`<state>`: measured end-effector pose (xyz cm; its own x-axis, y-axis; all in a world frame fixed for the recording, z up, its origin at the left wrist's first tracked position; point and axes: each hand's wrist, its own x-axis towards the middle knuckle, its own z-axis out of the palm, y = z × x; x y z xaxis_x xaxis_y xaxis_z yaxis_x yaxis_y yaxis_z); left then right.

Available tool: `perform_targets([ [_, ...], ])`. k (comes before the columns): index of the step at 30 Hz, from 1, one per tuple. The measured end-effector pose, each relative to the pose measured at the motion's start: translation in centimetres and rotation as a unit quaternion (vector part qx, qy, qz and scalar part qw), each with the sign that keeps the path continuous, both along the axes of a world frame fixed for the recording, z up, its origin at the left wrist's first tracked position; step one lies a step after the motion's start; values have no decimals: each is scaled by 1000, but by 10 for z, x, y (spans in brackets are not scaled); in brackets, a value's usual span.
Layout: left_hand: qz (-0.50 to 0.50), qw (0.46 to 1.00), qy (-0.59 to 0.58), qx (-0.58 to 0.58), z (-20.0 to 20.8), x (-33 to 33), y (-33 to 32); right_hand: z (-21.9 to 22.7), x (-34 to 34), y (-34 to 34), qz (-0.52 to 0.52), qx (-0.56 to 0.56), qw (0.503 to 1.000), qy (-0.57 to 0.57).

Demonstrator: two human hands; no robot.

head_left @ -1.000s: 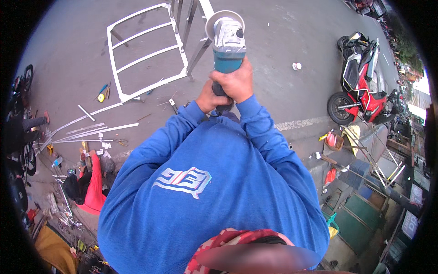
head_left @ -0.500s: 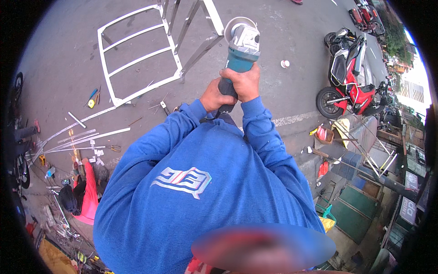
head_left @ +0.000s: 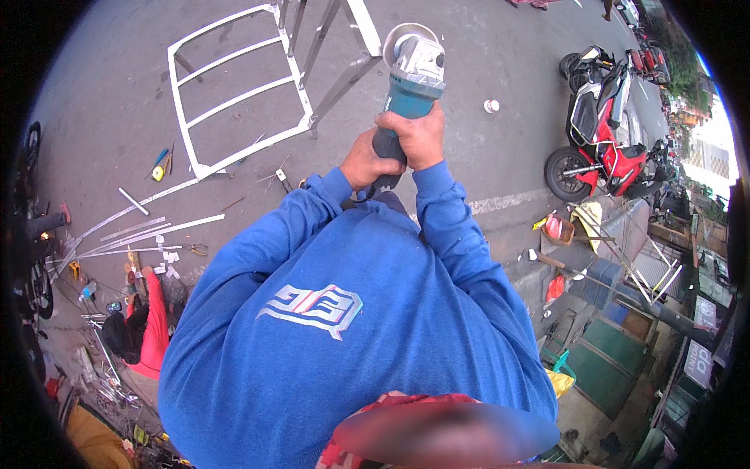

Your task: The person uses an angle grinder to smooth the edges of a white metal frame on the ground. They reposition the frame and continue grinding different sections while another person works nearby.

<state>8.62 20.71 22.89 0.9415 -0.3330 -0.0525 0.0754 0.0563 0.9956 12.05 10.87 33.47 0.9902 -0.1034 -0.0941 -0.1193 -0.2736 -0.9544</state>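
Grinder (head_left: 415,87) is to the right of the white frame (head_left: 258,148), held out ahead of the person. Its long axis runs away from the body with a slight lean to the right, putting the disc (head_left: 399,34) at the far end and the dark handle (head_left: 386,145) at the near end. The left hand (head_left: 370,162) and right hand (head_left: 422,139) are together, both clamped around the handle. The right is farther up and so nearer the disc; the left is lower, on the side toward the frame. The disc's left edge lines up with the end of the frame's rightmost bars, but whether they touch or merely overlap in this view cannot be told, nor whether the disc spins. A tape measure (head_left: 158,173) lies just left of the frame's near left corner, pale strips (head_left: 191,225) lie nearer the person than that corner, a cup (head_left: 491,106) stands well apart to the frame's right, and a red motorbike (head_left: 623,160) is farther right.
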Motion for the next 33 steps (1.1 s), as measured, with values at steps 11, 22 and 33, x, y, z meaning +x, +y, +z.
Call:
perform_targets([
  [11, -3, 1000, 23, 0, 2, -4, 2, -3, 1, -4, 11, 17, 1000, 12],
  [22, 20, 976, 49, -213, 31, -20, 1, 3, -8, 1, 27, 32, 999, -4],
  [33, 21, 993, 23, -114, 39, -11, -21, 41, 4, -5, 32, -1, 998, 50],
])
